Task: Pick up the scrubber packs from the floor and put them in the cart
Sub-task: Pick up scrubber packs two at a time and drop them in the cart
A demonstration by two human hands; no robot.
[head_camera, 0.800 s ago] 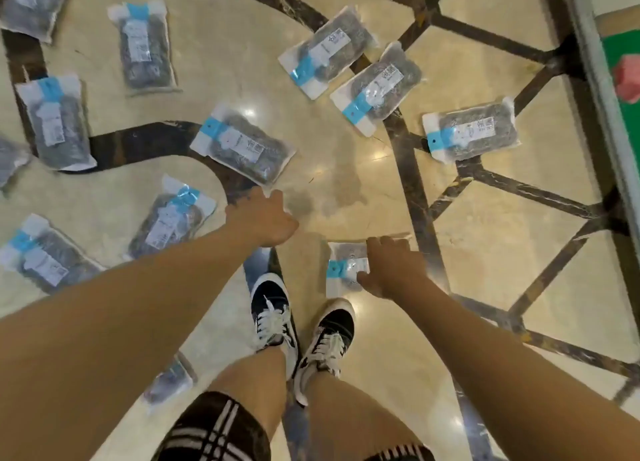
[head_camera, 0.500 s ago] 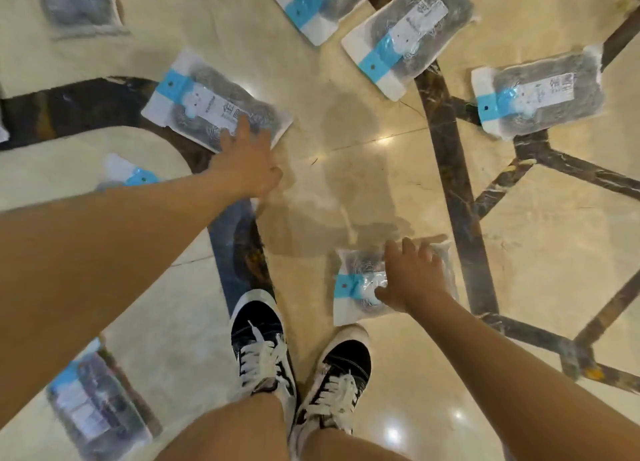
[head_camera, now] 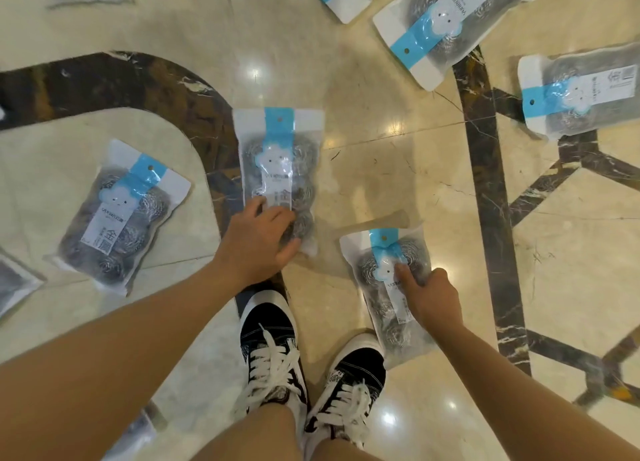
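Two hands (head_camera: 256,242) (head_camera: 433,296) on blue-banded scrubber packs (head_camera: 278,169).

"金属" on left scrubber pack (head_camera: 114,214) label

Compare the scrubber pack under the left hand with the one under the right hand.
The left pack lies across the dark marble band; the right pack lies on pale tile beside the right shoe. The left hand covers only the left pack's lower end; the right hand covers the right pack's middle and right side. Both hold steel scrubbers, blue strip pointing away.
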